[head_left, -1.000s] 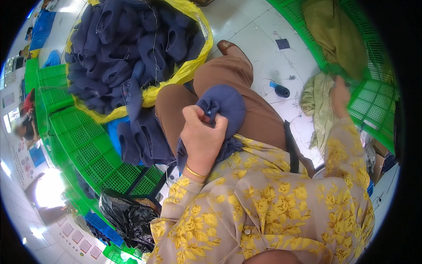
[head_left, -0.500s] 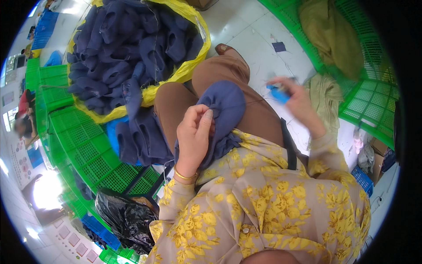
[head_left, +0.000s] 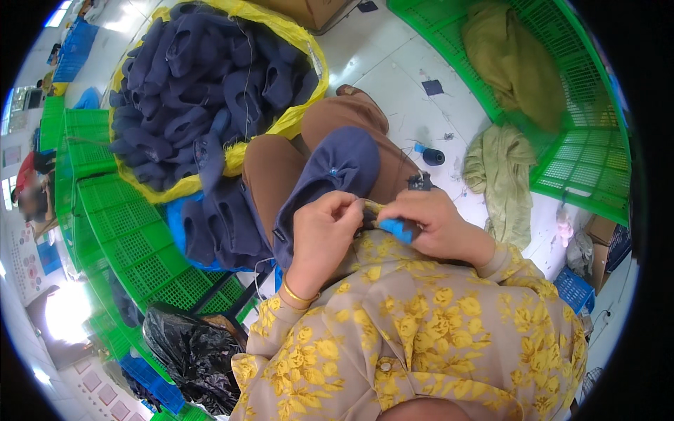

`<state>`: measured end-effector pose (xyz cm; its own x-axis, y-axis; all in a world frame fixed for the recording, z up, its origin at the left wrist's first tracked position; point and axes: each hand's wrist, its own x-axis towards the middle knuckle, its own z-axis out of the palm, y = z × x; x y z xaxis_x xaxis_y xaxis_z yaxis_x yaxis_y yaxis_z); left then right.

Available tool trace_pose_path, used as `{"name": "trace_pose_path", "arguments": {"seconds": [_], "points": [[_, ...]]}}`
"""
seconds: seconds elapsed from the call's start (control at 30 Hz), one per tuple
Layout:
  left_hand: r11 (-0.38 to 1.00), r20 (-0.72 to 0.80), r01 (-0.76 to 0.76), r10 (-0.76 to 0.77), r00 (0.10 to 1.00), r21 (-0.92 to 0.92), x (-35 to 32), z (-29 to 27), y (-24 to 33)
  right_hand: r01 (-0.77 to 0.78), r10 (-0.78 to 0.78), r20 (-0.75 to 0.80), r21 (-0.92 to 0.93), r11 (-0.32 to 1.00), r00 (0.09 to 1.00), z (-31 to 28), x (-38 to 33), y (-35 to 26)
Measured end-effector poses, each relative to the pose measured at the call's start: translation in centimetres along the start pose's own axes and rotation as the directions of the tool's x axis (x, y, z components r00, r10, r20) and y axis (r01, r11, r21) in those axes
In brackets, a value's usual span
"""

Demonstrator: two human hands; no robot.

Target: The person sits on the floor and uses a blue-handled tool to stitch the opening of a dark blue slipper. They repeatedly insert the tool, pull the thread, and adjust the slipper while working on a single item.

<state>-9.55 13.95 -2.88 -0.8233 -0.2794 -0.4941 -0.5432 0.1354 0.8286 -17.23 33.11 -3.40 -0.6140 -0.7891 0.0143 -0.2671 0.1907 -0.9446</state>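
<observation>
A navy fabric slipper [head_left: 347,165] lies across my lap, its rounded toe pointing away and a small gathered spot with a light speck on its upper. My left hand [head_left: 324,228] is closed in a pinch over the slipper's near right side; what its fingertips hold is too small to make out. Close beside it, my right hand [head_left: 439,224] is closed around a small blue tool [head_left: 398,229], whose kind is mostly hidden by the fingers. The two hands' fingertips nearly meet. A dark clump [head_left: 420,181] sits just beyond my right hand.
A yellow-rimmed sack [head_left: 319,77] full of navy slippers [head_left: 189,91] stands ahead on the left. More slippers [head_left: 223,224] lie by my left knee. Green crates [head_left: 130,235] flank both sides. A thread cone [head_left: 433,156] and olive cloth [head_left: 502,175] lie on the floor.
My right hand has come in from the far right to beside my left hand. My left hand has slid nearer to my body, uncovering the slipper's gathered spot. The thread cone now shows.
</observation>
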Motion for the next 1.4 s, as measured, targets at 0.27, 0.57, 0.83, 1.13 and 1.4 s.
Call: {"name": "trace_pose_path", "arguments": {"seconds": [0.27, 0.57, 0.83, 1.13, 1.4], "points": [[0.933, 0.076, -0.313, 0.33, 0.941, -0.178, -1.2, -0.8, -1.6, 0.099, -0.1, -0.064, -0.019, 0.995, 0.993, 0.7, 3.3, 0.6], [0.981, -0.045, -0.083, 0.077, 0.996, -0.176, -0.7, -2.1, -1.2, 0.077, -0.095, 0.202, 0.095, 0.993, 0.975, -0.3, 5.0, 1.8], [0.973, 0.058, -0.053, 0.067, 0.996, -0.223, -1.3, -2.0, 0.3, 0.117, -0.11, 0.183, -0.031, 0.993, 0.977, 0.1, 4.4, 2.2], [0.925, -0.081, -0.374, 0.379, 0.922, 0.069, -0.5, -0.4, -2.4, 0.153, -0.071, -0.289, 0.272, 0.95, 0.955, 1.8, 4.7, 2.6], [0.574, 0.016, -0.549, 0.683, 0.731, 0.607, 0.8, 0.3, -0.8, 0.187, 0.49, -0.4, 0.885, 0.426, 0.775, -5.5, 4.0, 8.8]]}}
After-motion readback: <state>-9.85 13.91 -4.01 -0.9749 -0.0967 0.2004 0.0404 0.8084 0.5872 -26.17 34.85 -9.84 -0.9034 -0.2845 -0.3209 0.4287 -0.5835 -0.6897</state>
